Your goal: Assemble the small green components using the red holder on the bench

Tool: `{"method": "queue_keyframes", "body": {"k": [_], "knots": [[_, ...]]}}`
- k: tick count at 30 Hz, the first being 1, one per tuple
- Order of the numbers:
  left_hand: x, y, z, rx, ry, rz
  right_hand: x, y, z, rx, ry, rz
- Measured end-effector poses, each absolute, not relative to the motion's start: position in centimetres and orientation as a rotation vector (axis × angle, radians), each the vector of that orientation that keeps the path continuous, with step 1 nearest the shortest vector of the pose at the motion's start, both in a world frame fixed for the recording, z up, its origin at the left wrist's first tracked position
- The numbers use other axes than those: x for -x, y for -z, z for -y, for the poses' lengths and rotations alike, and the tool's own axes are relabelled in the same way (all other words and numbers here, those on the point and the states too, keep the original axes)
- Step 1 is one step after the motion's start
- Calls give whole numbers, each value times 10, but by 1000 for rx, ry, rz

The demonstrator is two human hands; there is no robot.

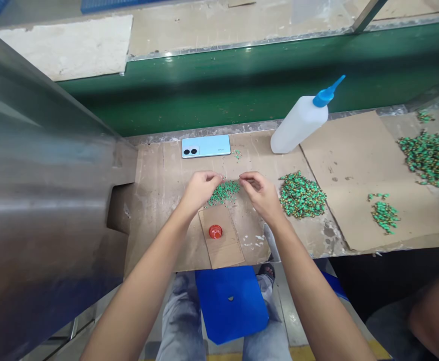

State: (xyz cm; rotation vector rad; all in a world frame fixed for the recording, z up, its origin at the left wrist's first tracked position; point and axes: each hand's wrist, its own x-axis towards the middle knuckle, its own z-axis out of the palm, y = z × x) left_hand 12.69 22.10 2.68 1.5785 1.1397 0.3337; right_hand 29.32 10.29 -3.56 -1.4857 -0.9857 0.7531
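Note:
My left hand (203,189) is closed in a pinch at the left edge of a small pile of tiny green pieces (225,192). Across from it, my right hand (260,192) also pinches, thumb against forefinger, just off the pile's right side. Whatever sits between the fingertips of either hand is too small to make out. In front of the pile lies a cardboard strip (225,253) bearing a small red cap-like dish (215,231). To the right of my right hand is a larger heap of green and gold pieces (302,195).
A light blue phone (207,146) lies behind my hands. A white squeeze bottle (298,125) with a blue nozzle leans at the back. More green and gold heaps (432,158) lie right. A metal panel (49,200) borders the left; another person's arm (435,316) shows lower right.

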Motion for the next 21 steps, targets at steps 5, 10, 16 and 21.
{"method": "queue_keyframes", "body": {"k": [5,10,16,21], "knots": [[-127,-25,-223,-1454,-345,-1172,-291,36,-100,1467,-798,912],[-125,-29,-223,-1278,-373,-1165,-285,35,-93,1342,-934,741],[-123,-41,-225,-1051,-358,-1071,-283,25,-89,1193,-1101,589],[-119,-48,-224,-1001,-346,-1019,-284,24,-89,1199,-1075,553]]}}
